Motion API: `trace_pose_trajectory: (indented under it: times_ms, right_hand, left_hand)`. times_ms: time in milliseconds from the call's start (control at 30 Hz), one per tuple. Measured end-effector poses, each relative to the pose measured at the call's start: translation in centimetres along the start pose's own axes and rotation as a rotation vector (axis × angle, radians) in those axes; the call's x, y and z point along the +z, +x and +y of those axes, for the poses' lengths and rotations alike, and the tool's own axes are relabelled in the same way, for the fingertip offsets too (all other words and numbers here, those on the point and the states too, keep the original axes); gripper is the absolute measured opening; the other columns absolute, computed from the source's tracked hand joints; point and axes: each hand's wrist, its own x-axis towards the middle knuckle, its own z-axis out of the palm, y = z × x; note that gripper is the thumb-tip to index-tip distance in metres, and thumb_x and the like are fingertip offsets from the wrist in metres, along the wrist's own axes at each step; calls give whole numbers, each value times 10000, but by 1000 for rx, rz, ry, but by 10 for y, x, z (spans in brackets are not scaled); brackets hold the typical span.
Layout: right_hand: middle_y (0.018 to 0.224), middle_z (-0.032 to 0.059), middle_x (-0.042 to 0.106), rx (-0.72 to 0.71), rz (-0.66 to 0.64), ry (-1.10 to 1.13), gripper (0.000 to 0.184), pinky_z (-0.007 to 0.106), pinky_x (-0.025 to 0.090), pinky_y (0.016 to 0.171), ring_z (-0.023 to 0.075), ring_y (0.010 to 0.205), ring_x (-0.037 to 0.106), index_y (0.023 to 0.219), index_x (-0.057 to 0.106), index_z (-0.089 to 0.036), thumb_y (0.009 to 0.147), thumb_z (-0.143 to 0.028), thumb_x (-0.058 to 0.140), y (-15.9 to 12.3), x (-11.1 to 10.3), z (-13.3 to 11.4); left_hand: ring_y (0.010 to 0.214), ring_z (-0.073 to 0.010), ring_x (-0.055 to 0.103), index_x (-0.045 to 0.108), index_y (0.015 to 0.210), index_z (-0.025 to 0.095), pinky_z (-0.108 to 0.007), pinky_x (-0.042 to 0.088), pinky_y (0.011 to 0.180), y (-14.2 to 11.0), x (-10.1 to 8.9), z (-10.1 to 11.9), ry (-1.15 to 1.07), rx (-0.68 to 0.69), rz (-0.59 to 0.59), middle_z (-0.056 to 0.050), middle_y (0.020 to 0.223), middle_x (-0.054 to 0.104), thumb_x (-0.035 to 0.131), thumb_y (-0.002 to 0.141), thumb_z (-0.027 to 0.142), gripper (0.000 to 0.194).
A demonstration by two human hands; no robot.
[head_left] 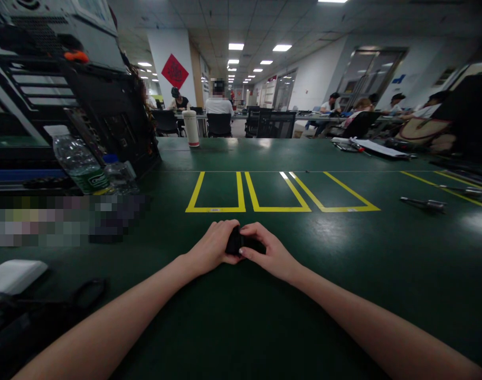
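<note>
A small black block-like object (233, 241) is held between my two hands, low over the green table (241, 327). My left hand (214, 243) wraps round it from the left, fingers closed. From the right, my right hand (269, 250) pinches its near side with thumb and forefinger. What kind of object it is I cannot make out, since the fingers cover much of it. Just beyond the hands, yellow tape outlines (215, 209) mark several areas on the tabletop.
At left stand a computer case (122, 124), a water bottle (76, 158) and a smaller blue-capped bottle (120, 174). Black cables (86, 293) lie near left. A white cylinder (191, 128) stands at the back. Metal tools (425, 204) and papers (379, 148) lie at right. People sit beyond.
</note>
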Motion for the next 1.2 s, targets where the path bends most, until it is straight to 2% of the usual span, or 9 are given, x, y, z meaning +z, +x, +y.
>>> trace_pose_trajectory:
  times_ms: [133, 200, 367, 467, 667, 800, 900, 1000, 1200]
  right_hand:
    - [1021, 21, 488, -19, 47, -21, 161, 374, 414, 864, 173, 979, 485, 932, 498, -226, 781, -178, 524, 0, 0, -1]
    - [1021, 25, 498, 19, 50, 12, 212, 374, 413, 872, 171, 984, 491, 979, 475, -221, 778, -185, 532, 1, 1, 0]
    - [1017, 25, 517, 93, -5, 96, 248, 373, 428, 865, 165, 973, 514, 1021, 445, -213, 788, -215, 530, 1, 2, -1]
    - [1000, 12, 513, 56, -34, 102, 216, 363, 439, 848, 157, 950, 521, 992, 459, -224, 789, -202, 529, 0, 0, -1]
    - [1002, 17, 491, 0, 42, 15, 132, 378, 416, 855, 168, 959, 496, 914, 503, -221, 787, -191, 521, 2, 0, 3]
    - [1002, 24, 511, 65, 33, 81, 241, 381, 413, 868, 176, 981, 503, 999, 453, -217, 775, -217, 544, 3, 2, 4]
    - [1019, 31, 515, 113, -30, 111, 233, 381, 444, 825, 178, 954, 523, 1027, 434, -219, 806, -244, 502, 2, 3, 3]
    - [1006, 22, 510, 56, -54, 88, 214, 377, 448, 815, 174, 937, 524, 1004, 449, -228, 799, -230, 512, 0, 1, 1]
    - [1022, 23, 478, -27, 31, -20, 178, 387, 413, 868, 179, 983, 481, 960, 494, -231, 790, -184, 514, 0, -1, 0]
  left_hand:
    - [903, -244, 514, 364, 1096, 159, -368, 423, 748, 1, 2, -2, 12, 5, 5, -87, 1039, 506, 667, 657, 274, 546]
    - [907, -244, 513, 363, 1099, 157, -371, 422, 752, 1, 2, -2, 10, 5, 2, -90, 1044, 506, 665, 660, 274, 546]
    - [924, -250, 509, 348, 1107, 166, -380, 424, 758, 0, 1, -1, 12, -9, -9, -91, 1058, 502, 667, 659, 265, 559]
    - [916, -251, 513, 352, 1101, 168, -374, 425, 747, 0, 0, 0, 11, -9, -9, -89, 1051, 504, 667, 656, 256, 552]
    - [900, -248, 509, 357, 1091, 149, -375, 415, 755, 2, 1, 0, 35, 0, -8, -92, 1029, 509, 676, 645, 275, 563]
    - [907, -244, 504, 363, 1091, 153, -375, 406, 775, 2, 2, -1, 40, 5, -3, -86, 1025, 511, 670, 653, 280, 550]
    - [911, -241, 503, 354, 1102, 150, -369, 406, 775, 1, 2, -2, 24, 4, -10, -93, 1044, 505, 668, 658, 271, 557]
    - [906, -241, 504, 347, 1100, 151, -367, 412, 761, 1, 2, -2, 15, 0, -15, -94, 1048, 502, 669, 655, 251, 559]
    - [903, -243, 504, 345, 1092, 154, -371, 418, 749, 2, 1, -1, 20, 8, -15, -94, 1041, 500, 659, 664, 283, 547]
